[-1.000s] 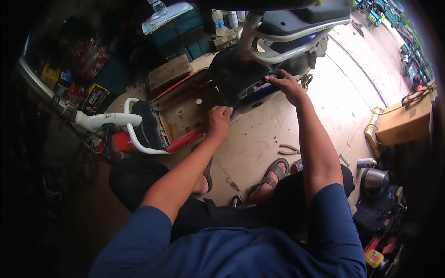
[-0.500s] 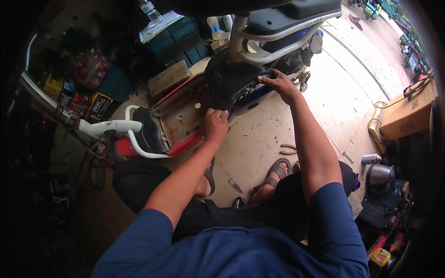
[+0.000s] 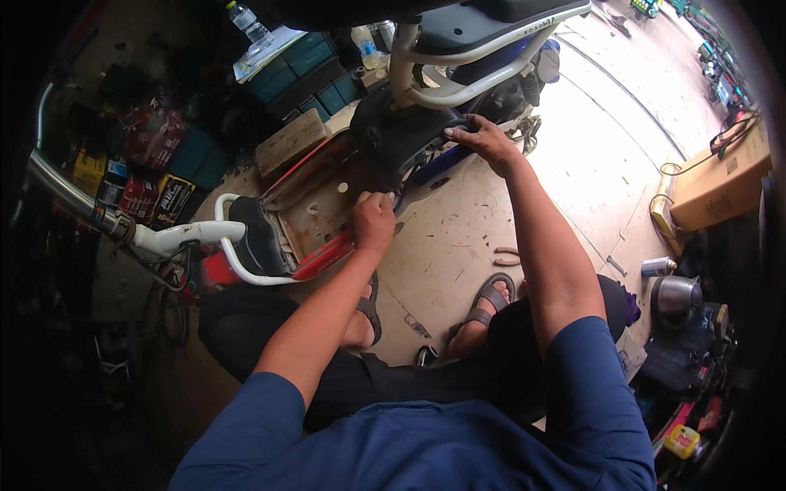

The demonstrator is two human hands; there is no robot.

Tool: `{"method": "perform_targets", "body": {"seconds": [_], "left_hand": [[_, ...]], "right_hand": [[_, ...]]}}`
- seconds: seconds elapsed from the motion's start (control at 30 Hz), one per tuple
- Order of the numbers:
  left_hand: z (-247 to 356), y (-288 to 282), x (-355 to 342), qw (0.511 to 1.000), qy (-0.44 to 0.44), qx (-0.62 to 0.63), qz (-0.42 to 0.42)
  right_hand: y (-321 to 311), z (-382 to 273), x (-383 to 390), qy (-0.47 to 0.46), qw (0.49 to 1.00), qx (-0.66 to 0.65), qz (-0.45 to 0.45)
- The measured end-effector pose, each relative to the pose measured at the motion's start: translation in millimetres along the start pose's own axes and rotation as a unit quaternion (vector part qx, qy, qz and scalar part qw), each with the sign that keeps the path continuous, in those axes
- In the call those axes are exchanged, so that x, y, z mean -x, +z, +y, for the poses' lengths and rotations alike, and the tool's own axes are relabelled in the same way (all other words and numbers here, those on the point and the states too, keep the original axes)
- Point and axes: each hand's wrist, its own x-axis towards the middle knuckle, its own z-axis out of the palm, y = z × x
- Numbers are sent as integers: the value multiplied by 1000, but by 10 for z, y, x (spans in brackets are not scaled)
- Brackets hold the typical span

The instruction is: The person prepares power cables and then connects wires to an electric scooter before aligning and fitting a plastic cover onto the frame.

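In front of me stands an electric scooter with a white tube frame (image 3: 458, 98) and a shallow red footboard tray (image 3: 323, 214), its inside rusty and dirty. A black plastic cover (image 3: 381, 135) sits below the seat, at the tray's right end. My right hand (image 3: 487, 146) grips the right edge of this cover, thumb on top and fingers behind it. My left hand (image 3: 373, 222) is closed at the cover's lower end, beside the tray's near right corner. Whatever its curled fingers hold is hidden.
Red-handled pliers (image 3: 507, 257) and a bolt (image 3: 616, 266) lie on the floor. At right are a cardboard box (image 3: 725, 184), a spray can (image 3: 657, 267) and piled tools. Teal drawers (image 3: 295, 69) and a wooden block (image 3: 291, 141) stand beyond the tray; the handlebar stem (image 3: 74, 192) reaches in from the left.
The whole scene has shifted slightly left in the view. Both hands keep their places at the black cover, with no clear movement of the cover itself.
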Motion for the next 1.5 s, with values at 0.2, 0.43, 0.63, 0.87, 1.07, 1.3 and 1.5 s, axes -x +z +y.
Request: {"method": "perform_targets", "body": {"seconds": [0.2,0.43,0.63,0.87,1.07,1.3,1.5], "left_hand": [[39,3,-5,1000,0,0,2],[44,-1,7,999,-6,-40,-7],[39,20,7,999,-1,-37,3],[79,21,8,999,-10,-42,10],[100,8,-12,999,-22,-38,10],[73,-21,-40,999,-37,-10,-8],[5,-86,-36,997,-70,20,-15]], "right_hand": [[-11,76,-32,6,1000,-9,19],[-2,40,-3,7,1000,0,13],[9,4,21,6,1000,-9,10],[27,28,18,-6,999,-38,12],[21,89,-27,-13,997,-75,16],[-50,62,-53,-6,993,-115,-9],[-7,-86,-96,47,998,-46,4]]}}
